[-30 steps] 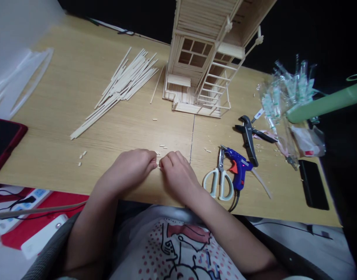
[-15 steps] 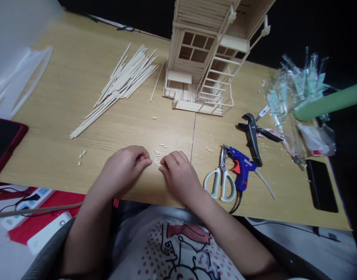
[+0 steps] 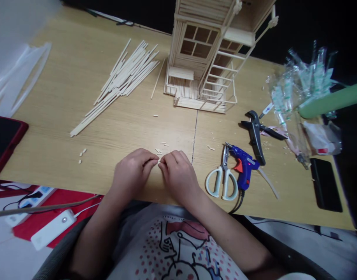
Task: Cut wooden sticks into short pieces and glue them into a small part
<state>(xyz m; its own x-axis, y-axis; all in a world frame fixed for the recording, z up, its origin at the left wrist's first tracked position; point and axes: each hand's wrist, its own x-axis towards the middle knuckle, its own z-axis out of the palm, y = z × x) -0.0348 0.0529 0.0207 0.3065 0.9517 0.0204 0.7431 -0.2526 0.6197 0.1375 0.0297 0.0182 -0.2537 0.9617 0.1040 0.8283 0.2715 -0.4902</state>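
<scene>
The left hand (image 3: 133,173) and the right hand (image 3: 178,175) sit close together near the front edge of the wooden counter (image 3: 64,116), about midway along it, both curled narrow with their fingertips meeting. Between those fingertips they pinch a tiny sliver of cut wooden stick (image 3: 159,161); it is so small and so covered that which way its long axis points cannot be told. Just beyond the hands, a few loose cut pieces (image 3: 160,149) lie at mixed angles, just left of a dark seam (image 3: 194,136) in the counter. Toward the back edge stands a tall stick-built model house (image 3: 192,50) with windows and a ladder-like frame, and to its left lies a pile of long wooden sticks (image 3: 122,83), running diagonally from front left to back right. Right of the hands, white-handled scissors (image 3: 220,182) lie touching a blue glue gun (image 3: 244,167), with a black clamp-like tool (image 3: 255,136) behind them. Clear plastic packets (image 3: 301,83) are heaped near the right end, and a black phone (image 3: 326,184) lies flat by the right edge. A tablet in a red case (image 3: 4,144) sits at the left edge.
</scene>
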